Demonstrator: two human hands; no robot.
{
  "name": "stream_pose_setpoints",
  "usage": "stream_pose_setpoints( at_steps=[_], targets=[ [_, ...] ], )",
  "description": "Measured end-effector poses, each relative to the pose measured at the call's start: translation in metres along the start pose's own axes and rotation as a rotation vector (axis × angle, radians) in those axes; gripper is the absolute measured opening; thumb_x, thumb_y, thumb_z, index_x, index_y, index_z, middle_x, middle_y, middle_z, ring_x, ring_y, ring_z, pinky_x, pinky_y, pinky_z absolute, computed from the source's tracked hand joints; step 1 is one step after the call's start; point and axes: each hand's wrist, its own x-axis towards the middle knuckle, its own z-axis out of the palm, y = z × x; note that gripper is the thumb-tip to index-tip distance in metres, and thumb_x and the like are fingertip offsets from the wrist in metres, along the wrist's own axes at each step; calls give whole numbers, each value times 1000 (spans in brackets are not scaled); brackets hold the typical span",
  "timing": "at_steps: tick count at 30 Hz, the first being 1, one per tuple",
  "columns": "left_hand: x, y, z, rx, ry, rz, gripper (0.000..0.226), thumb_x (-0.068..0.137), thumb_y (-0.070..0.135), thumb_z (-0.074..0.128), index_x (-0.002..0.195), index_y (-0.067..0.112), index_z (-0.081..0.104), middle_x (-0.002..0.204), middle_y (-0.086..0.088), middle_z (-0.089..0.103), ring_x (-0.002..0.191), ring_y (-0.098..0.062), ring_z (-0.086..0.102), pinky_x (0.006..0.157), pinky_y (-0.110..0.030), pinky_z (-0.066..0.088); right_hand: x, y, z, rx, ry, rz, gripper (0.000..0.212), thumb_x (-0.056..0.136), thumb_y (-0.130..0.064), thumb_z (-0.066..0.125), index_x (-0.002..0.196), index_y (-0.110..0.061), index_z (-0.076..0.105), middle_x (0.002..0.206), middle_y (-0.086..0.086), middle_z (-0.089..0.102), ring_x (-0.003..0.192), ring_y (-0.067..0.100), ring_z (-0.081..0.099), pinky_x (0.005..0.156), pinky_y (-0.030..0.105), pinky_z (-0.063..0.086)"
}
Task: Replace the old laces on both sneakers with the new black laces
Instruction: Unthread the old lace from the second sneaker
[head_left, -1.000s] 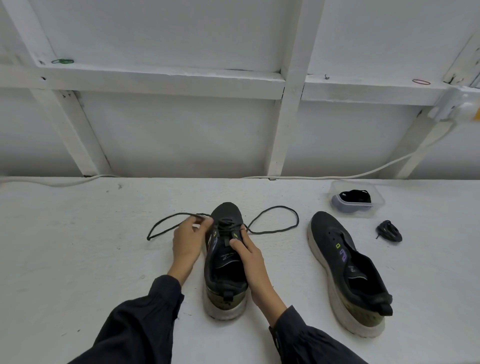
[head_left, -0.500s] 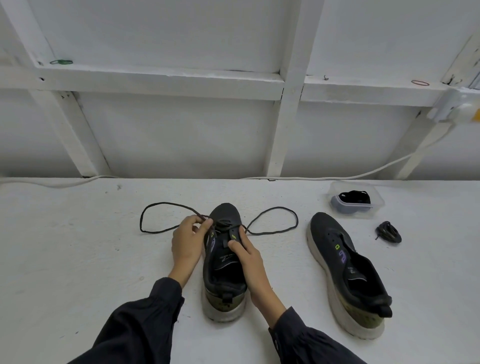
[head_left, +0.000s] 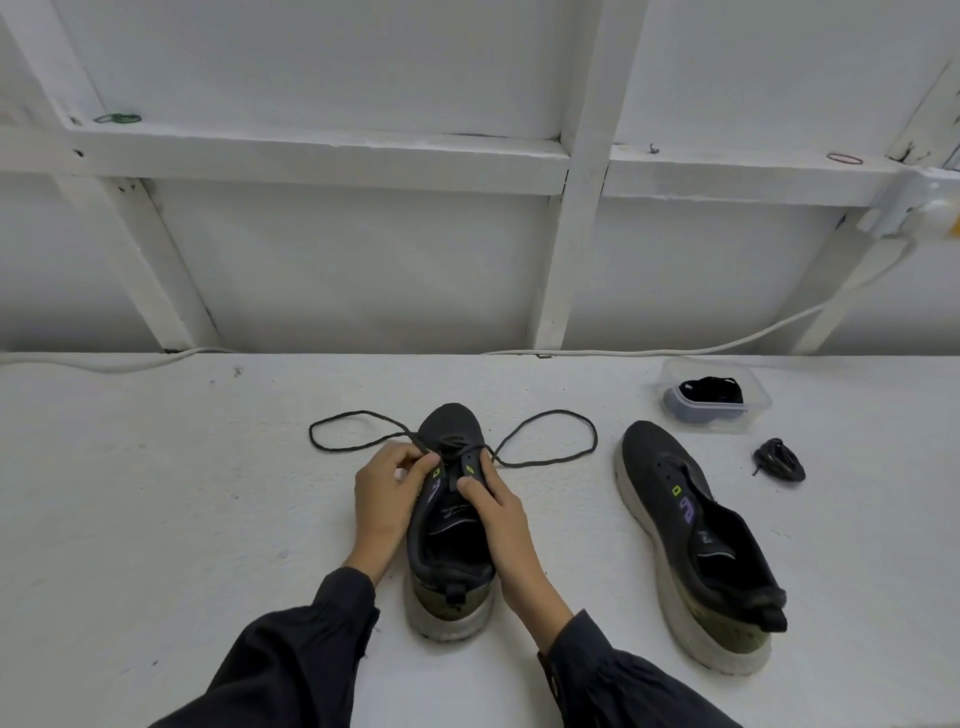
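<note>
A black sneaker (head_left: 451, 551) with a pale sole stands toe-away in the middle of the white table. A black lace (head_left: 556, 436) runs through its front eyelets and loops out on both sides. My left hand (head_left: 387, 499) pinches the left lace end at the sneaker's left eyelet row. My right hand (head_left: 493, 512) grips the right eyelet flap, thumb on the tongue side. A second black sneaker (head_left: 696, 540) without laces lies to the right. A bundled black lace (head_left: 779, 460) lies beyond it.
A clear plastic tub (head_left: 756, 402) with a black lace bundle inside sits at the back right. A white cable (head_left: 675, 348) runs along the table's far edge below a white framed wall. Bare table lies on the left.
The left loop of the lace has shrunk and drawn toward the sneaker. My left hand has moved in against the left eyelet row. My right hand has barely moved.
</note>
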Motion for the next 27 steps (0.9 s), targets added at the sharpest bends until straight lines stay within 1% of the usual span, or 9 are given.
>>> stream_pose_setpoints(
  at_steps=[5, 10, 14, 15, 17, 19, 22, 25, 27],
  targets=[
    [13, 0, 5, 178, -105, 7, 20, 100, 20, 51, 83, 9, 54, 76, 1, 58, 74, -20, 55, 65, -32, 38, -2, -2, -1, -8, 7, -5, 76, 72, -59, 66, 143, -46, 43, 136, -11, 59, 121, 11, 58, 107, 40, 46],
    [12, 3, 1, -71, -24, -160, 23, 99, 28, 54, 85, 9, 56, 68, 0, 61, 60, -14, 56, 62, -29, 46, -7, -6, -2, -22, 9, -17, 76, 75, -58, 66, 145, -41, 42, 138, -13, 56, 122, 9, 56, 107, 36, 45],
    [5, 8, -6, -271, 69, -368, 40, 96, 40, 56, 71, 9, 58, 61, -3, 58, 54, -14, 52, 52, -25, 44, -9, -14, -8, -39, 85, -100, 35, 93, -43, 61, 126, -32, 60, 117, -15, 56, 107, -1, 53, 87, 13, 40],
    [2, 11, -8, -312, 90, -398, 43, 98, 40, 53, 70, 9, 58, 63, -4, 58, 57, -15, 53, 54, -26, 45, -9, -19, -9, -43, 105, -112, 21, 94, -44, 59, 108, -29, 67, 107, -10, 59, 97, 2, 55, 82, 15, 40],
    [-5, 18, -10, -379, 123, -413, 42, 101, 38, 48, 73, 10, 62, 72, -3, 63, 68, -16, 59, 63, -29, 48, -2, -24, -10, -72, 137, -106, 26, 93, -48, 58, 84, -26, 67, 98, 1, 61, 89, 10, 58, 81, 24, 44],
    [-15, 26, -11, -399, 89, -392, 30, 100, 35, 49, 85, 16, 67, 87, 1, 69, 84, -14, 64, 74, -26, 50, 6, -31, -14, -151, 110, -76, 17, 95, -39, 56, 103, -36, 71, 109, 1, 59, 98, 9, 59, 87, 21, 45],
    [-28, 35, -8, -411, -72, -362, 18, 95, 29, 60, 110, 21, 65, 110, 5, 68, 104, -11, 63, 83, -21, 49, 19, -39, -21, -366, 45, -144, 36, 97, -23, 53, 131, -35, 60, 114, 1, 56, 97, 9, 55, 86, 18, 42],
    [-37, 37, -5, -325, -220, -312, 49, 90, 28, 67, 135, 25, 50, 131, 10, 56, 119, -7, 55, 99, -24, 45, 28, -40, -24, -460, 116, -240, 28, 92, -24, 62, 117, -34, 69, 102, -3, 61, 90, 12, 59, 86, 30, 49],
    [-39, 37, -4, -229, -280, -272, 65, 89, 23, 69, 146, 23, 37, 140, 11, 45, 128, -7, 45, 107, -24, 37, 31, -44, -26, -569, 167, -275, 17, 88, -29, 68, 104, -34, 74, 96, -11, 64, 84, 1, 57, 75, 26, 47]
  ],
)
